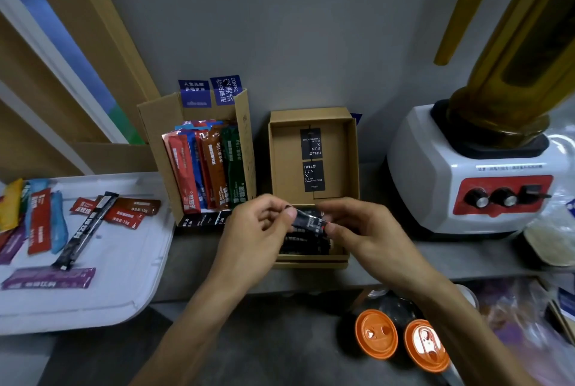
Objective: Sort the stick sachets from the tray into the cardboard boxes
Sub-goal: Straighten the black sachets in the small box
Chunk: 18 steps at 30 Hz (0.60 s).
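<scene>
A person's left hand and right hand pinch opposite ends of a black stick sachet, holding it level over the shallow brown cardboard box on the desk, seemingly to lay it flat; other sachets wait on the white plastic tray.

views: one, worn on your head. facing: forward and down across the desk to the wall. range: close, with your left hand and right hand mid-frame. lens: wide, reaching the tray at left and the blender at right.
</scene>
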Tool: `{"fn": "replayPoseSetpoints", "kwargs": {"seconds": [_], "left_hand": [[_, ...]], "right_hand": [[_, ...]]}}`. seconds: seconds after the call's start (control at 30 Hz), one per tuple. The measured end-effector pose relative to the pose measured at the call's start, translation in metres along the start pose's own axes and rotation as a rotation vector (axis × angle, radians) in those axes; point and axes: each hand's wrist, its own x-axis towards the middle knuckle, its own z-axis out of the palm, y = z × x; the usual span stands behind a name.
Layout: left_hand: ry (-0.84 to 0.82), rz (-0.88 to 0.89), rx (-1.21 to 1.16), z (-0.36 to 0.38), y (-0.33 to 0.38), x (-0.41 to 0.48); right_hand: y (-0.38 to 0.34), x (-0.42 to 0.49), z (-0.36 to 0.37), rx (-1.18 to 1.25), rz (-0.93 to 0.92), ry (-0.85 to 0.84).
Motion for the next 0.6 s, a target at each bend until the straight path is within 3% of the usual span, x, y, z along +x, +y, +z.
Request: {"fn": "replayPoseSetpoints", "kwargs": {"seconds": [0.1, 0.37, 0.47, 0.6], "left_hand": [[0.078, -0.067, -0.065, -0.004, -0.005, -0.001], [0.125, -0.034, -0.028, -0.018, -0.015, -0.003], [0.1, -0.028, 0.252, -0.025, -0.024, -0.001], [0.089, 0.025, 0.588, -0.026, -0.038, -0.003]], "right_hand": [[0.003, 0.0, -0.003, 0.094, 0.029, 0.053], [0.008, 0.007, 0.008, -0.071, 0.0, 0.092], [0.009, 0.01, 0.008, -0.104, 0.014, 0.114], [0.013, 0.01, 0.017, -0.314, 0.015, 0.02]]}}
